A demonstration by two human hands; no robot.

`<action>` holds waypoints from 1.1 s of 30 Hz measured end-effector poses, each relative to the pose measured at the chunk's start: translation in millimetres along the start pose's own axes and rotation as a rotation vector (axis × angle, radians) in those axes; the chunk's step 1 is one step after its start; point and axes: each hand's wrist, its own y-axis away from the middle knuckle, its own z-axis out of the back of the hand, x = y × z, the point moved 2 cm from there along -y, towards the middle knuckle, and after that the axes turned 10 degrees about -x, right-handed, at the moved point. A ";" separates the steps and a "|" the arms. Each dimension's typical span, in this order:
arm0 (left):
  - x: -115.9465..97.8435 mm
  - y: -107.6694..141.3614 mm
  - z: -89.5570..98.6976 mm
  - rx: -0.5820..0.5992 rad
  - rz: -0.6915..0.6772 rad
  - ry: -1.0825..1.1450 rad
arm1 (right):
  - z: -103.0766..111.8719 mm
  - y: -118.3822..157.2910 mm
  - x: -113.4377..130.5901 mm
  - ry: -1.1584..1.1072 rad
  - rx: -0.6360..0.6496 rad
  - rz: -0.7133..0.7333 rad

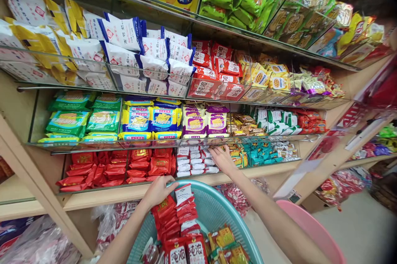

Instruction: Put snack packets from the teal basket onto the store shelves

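Observation:
My left hand [159, 191] is at the far rim of a teal plastic basket [214, 193], fingers and thumb closed over the edge. Right beside it, red snack packets [167, 214] and a column of white-and-red packets stand inside the basket. Larger red packets [195, 249] and brown-gold packets [225, 239] lie lower in it. My right hand [222, 160] reaches into the bottom shelf, fingers apart, at the right side of stacked white-and-red packets [192, 160]. Yellow packets [238, 156] are just right of that hand. Its fingertips are partly hidden by the shelf edge.
Glass-fronted shelves [155, 144] full of wrapped snacks rise above both hands. Red packets [141, 165] fill the bottom shelf at left, teal packets [260, 154] at right. A pink tub [310, 227] stands right of the basket. Bagged goods [40, 241] lie below the shelf.

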 end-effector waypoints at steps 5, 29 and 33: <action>0.5 -0.4 -0.5 0.003 0.009 -0.015 | -11.4 0.4 4.3 0.017 -0.047 -0.045; -2.2 -1.1 1.6 0.002 -0.006 -0.036 | 52.3 20.9 63.4 -1.698 0.015 -1.221; -3.0 0.0 2.6 -0.001 -0.014 -0.034 | 53.3 21.5 60.1 -1.833 0.038 -1.355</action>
